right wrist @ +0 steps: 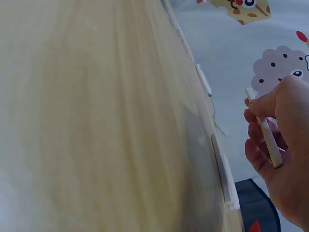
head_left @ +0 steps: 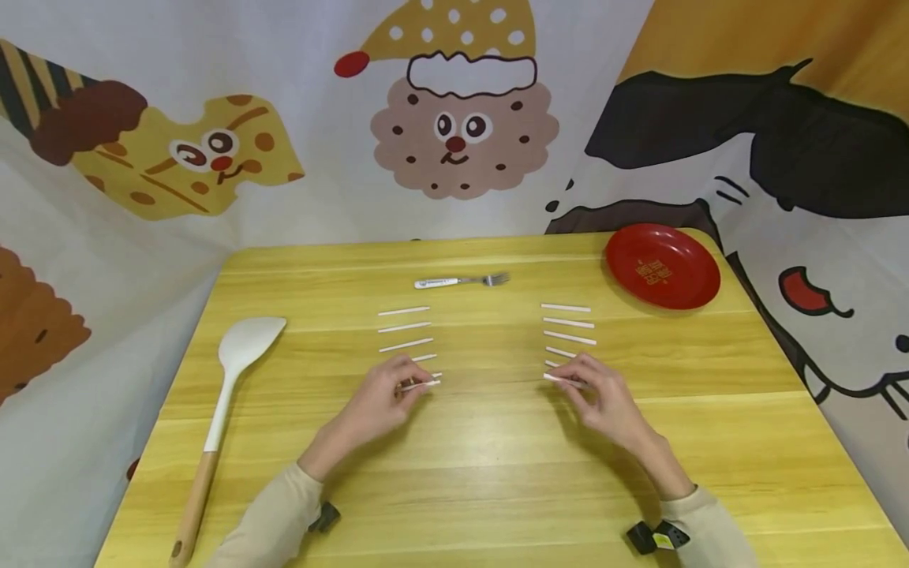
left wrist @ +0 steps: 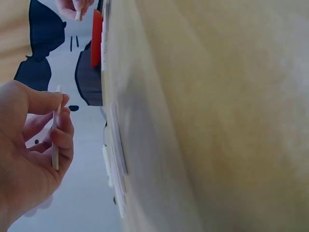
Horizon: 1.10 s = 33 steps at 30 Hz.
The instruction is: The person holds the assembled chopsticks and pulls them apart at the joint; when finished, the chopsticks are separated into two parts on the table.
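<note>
My left hand (head_left: 378, 401) pinches a short white stick (left wrist: 55, 145) between thumb and fingers, above the near end of the left column of sticks. Similar white sticks (head_left: 405, 326) lie there one behind another, roughly parallel, the nearer ones partly covered by the hand. Over the right column, my right hand (head_left: 605, 402) pinches another short white stick (right wrist: 268, 137), held clear of the table in the right wrist view. Several matching sticks (head_left: 569, 323) lie in that column, and the fingers overlap the nearest ones. The two hands face each other with bare tabletop between them.
A fork (head_left: 454, 282) with a white handle lies crosswise behind the columns. On the far right corner sits a red plate (head_left: 682, 288). A white spatula (head_left: 226, 394) with a wooden handle lies along the left side of the wooden table (head_left: 490, 489). Printed cloth (head_left: 319, 213) hangs behind.
</note>
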Tool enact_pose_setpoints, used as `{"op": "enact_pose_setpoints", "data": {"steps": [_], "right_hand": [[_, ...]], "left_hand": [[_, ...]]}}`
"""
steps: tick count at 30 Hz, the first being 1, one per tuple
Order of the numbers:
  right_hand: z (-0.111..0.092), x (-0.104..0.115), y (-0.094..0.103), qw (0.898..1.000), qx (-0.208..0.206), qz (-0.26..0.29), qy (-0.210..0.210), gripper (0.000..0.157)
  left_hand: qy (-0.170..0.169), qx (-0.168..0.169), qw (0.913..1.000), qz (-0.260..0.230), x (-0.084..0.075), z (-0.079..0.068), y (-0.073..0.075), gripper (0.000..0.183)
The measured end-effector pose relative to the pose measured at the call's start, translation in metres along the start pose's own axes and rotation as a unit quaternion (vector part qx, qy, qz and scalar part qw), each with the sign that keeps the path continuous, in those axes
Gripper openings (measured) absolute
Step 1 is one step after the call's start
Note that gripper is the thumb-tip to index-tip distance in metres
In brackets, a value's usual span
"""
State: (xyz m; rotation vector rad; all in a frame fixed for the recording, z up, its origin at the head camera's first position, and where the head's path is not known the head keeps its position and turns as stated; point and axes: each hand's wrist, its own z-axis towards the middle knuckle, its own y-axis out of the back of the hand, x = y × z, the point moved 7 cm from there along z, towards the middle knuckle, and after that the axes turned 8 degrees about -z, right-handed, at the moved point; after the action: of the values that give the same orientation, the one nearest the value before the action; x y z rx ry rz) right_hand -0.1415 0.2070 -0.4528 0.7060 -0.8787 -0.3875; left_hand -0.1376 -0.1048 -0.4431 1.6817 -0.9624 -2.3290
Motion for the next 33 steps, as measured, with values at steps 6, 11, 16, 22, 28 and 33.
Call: {"op": "enact_pose_setpoints", "data": {"steps": [6,11,16,22,28,33], "right_hand": [[-0.005,-0.005,-0.002,1.000,0.007,-0.017,-0.017,0.028],[-0.008,-0.007,-0.001,0.999,0.007,-0.025,-0.025,0.028],[-0.011,-0.009,0.000,0.998,-0.006,-0.057,-0.022,0.028],[-0.012,-0.011,-0.001,0.993,-0.011,-0.116,-0.010,0.029],[-0.012,-0.007,-0.002,0.993,-0.008,-0.117,0.000,0.029],[-0.011,-0.006,-0.002,0.992,-0.007,-0.123,-0.003,0.029]], "left_hand": [[0.012,0.014,0.9998,-0.004,0.003,-0.003,-0.007,0.011],[0.001,0.012,0.9996,0.024,0.006,-0.005,-0.010,0.012],[0.002,0.018,0.9984,0.054,0.007,-0.004,-0.010,0.014],[0.006,0.045,0.9971,0.061,0.009,-0.005,-0.014,0.015],[-0.007,0.062,0.9960,0.063,0.009,-0.005,-0.018,0.018],[-0.011,0.071,0.9948,0.072,0.011,-0.005,-0.020,0.019]]}}
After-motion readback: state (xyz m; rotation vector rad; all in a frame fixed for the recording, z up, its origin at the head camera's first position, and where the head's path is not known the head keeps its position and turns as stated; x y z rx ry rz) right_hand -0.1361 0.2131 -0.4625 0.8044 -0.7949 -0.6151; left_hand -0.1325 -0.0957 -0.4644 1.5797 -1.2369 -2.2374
